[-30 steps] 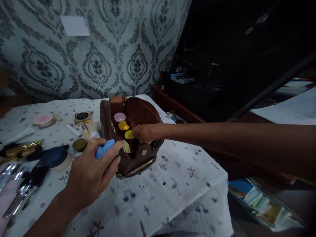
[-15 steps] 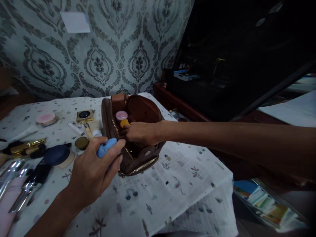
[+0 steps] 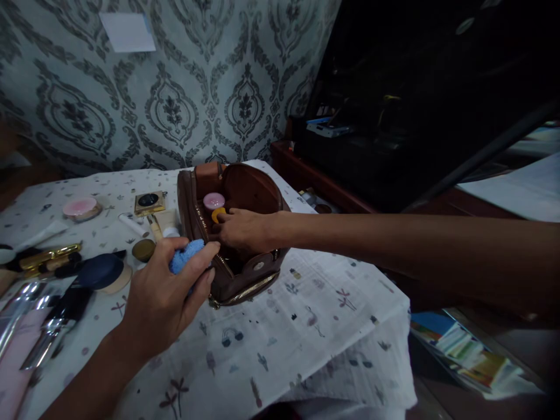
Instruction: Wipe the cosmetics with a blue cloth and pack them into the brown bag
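Patterned damask wallpaper (image 3: 175, 105) behind, printed tablecloth (image 3: 306, 326) below, dim light throughout. At centre, brown leather pouch (image 3: 245, 256) unzipped and gaping near the table's right edge. Right hand (image 3: 245, 230) reaching into the pouch mouth, fingers curled down among the round lids; whether gripping one cannot be told. Pink-lidded jar (image 3: 214, 201) and orange-lidded jar (image 3: 217, 214) upright inside the pouch, at its far end, the orange one just beside the fingertips. Left hand (image 3: 168, 297) clenched around a blue sponge (image 3: 184, 256), held just at the pouch's near-left rim, not yet inside.

Judged partly done: a few small jars already packed in the pouch, much else lying loose on the cloth to the left. Among it, a gold square compact (image 3: 149, 202), a pink round compact (image 3: 80, 207), an olive-green lid (image 3: 143, 249), a dark blue cushion case (image 3: 100, 272), a pale tube (image 3: 131, 224), gold-capped sticks (image 3: 46, 259) and silvery brushes (image 3: 26, 326) at the far left edge. Stacked books (image 3: 464, 350) on the floor at right, dark cabinet (image 3: 415, 116) beyond.
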Action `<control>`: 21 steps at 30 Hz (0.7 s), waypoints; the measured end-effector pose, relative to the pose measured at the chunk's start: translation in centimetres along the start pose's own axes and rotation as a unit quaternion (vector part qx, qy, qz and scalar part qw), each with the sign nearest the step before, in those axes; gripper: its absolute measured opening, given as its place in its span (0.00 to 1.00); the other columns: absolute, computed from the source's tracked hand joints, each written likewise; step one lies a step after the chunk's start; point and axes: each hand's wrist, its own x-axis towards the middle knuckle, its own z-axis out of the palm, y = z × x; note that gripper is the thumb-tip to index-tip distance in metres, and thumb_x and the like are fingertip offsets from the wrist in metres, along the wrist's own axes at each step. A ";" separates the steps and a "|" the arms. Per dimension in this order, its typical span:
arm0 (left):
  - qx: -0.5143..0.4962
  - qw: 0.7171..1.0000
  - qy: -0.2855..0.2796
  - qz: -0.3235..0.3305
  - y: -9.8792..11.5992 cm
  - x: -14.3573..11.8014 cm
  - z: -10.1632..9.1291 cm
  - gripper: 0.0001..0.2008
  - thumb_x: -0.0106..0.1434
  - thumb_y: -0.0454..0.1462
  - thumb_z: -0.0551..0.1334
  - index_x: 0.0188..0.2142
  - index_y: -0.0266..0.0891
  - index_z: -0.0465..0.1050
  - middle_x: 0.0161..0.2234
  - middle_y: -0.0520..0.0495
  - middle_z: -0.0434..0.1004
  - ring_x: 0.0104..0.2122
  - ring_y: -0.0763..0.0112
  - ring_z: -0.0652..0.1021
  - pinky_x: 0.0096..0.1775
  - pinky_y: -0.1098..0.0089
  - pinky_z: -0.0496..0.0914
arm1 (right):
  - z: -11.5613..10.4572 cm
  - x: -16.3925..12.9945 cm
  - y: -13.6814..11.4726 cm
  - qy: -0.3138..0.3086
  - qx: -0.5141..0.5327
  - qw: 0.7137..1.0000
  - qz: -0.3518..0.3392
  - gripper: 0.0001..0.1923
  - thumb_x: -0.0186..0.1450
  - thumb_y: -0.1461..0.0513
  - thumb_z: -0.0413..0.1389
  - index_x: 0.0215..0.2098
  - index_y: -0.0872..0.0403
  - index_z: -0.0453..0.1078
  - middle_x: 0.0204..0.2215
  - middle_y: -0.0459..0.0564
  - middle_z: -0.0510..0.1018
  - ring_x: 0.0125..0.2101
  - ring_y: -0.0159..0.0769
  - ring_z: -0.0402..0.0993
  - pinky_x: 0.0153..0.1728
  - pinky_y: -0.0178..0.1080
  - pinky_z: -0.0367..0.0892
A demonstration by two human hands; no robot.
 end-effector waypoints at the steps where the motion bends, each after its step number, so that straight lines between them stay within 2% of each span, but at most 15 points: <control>1: 0.001 1.000 0.001 0.000 0.0 0.0 0.0 0.14 0.70 0.35 0.55 0.54 0.43 0.66 0.42 0.41 0.64 0.34 0.66 0.72 0.26 0.73 0.62 | -0.1 0.0 -0.1 -0.002 -0.011 1.000 0.004 0.12 0.63 0.64 0.59 0.46 0.58 0.72 0.44 0.57 0.77 0.47 0.46 0.67 0.48 0.46 0.62; 4: 0.005 1.000 0.001 -0.001 0.0 -0.1 0.0 0.14 0.70 0.36 0.54 0.54 0.43 0.66 0.42 0.41 0.64 0.32 0.67 0.71 0.25 0.73 0.61 | -0.9 -0.2 -0.4 -0.025 -0.011 1.000 0.013 0.15 0.64 0.64 0.58 0.49 0.58 0.72 0.46 0.57 0.76 0.49 0.47 0.68 0.49 0.46 0.62; 7: 0.005 1.000 -0.004 -0.002 0.0 -0.2 -0.1 0.14 0.71 0.36 0.54 0.55 0.43 0.65 0.42 0.41 0.65 0.31 0.68 0.71 0.24 0.73 0.60 | -2.5 -1.1 -0.7 -0.057 0.014 0.997 0.040 0.25 0.64 0.63 0.59 0.59 0.58 0.65 0.55 0.61 0.70 0.55 0.51 0.66 0.48 0.46 0.66; 10: 0.002 1.000 -0.006 0.000 -0.1 -0.2 -0.1 0.14 0.70 0.36 0.55 0.55 0.42 0.65 0.42 0.41 0.65 0.31 0.68 0.71 0.24 0.73 0.60 | -4.3 -2.0 -1.0 -0.099 0.059 0.982 0.150 0.36 0.61 0.64 0.63 0.65 0.60 0.58 0.61 0.64 0.64 0.56 0.52 0.68 0.46 0.45 0.70; 12: 0.001 1.000 -0.006 0.001 -0.2 -0.2 0.0 0.14 0.70 0.36 0.54 0.55 0.42 0.65 0.42 0.41 0.65 0.32 0.67 0.71 0.24 0.73 0.59 | -5.0 -2.2 -1.2 -0.154 0.093 0.955 0.235 0.34 0.59 0.66 0.64 0.62 0.61 0.62 0.57 0.65 0.69 0.52 0.51 0.73 0.44 0.43 0.71; 14: -0.001 1.000 -0.005 0.000 -0.2 -0.2 0.0 0.14 0.71 0.36 0.54 0.55 0.42 0.65 0.42 0.41 0.65 0.32 0.67 0.70 0.24 0.73 0.59 | -5.1 -2.0 -1.4 -0.208 0.125 0.931 0.271 0.27 0.60 0.67 0.63 0.57 0.63 0.67 0.50 0.63 0.76 0.48 0.49 0.77 0.43 0.41 0.71; 16: -0.003 1.000 -0.005 -0.001 -0.1 -0.2 0.0 0.14 0.71 0.36 0.54 0.55 0.42 0.65 0.42 0.41 0.65 0.31 0.68 0.70 0.25 0.73 0.59 | -4.6 -1.6 -1.5 -0.232 0.148 0.922 0.272 0.26 0.61 0.69 0.61 0.57 0.64 0.67 0.49 0.63 0.78 0.47 0.48 0.77 0.44 0.40 0.72; 21: -0.013 1.000 -0.011 -0.006 0.0 -0.2 0.0 0.15 0.70 0.35 0.55 0.56 0.42 0.65 0.42 0.41 0.64 0.33 0.67 0.70 0.26 0.73 0.60 | -3.2 -0.9 -1.8 -0.209 0.181 0.912 0.304 0.41 0.54 0.75 0.63 0.65 0.65 0.58 0.58 0.66 0.72 0.55 0.49 0.73 0.52 0.41 0.70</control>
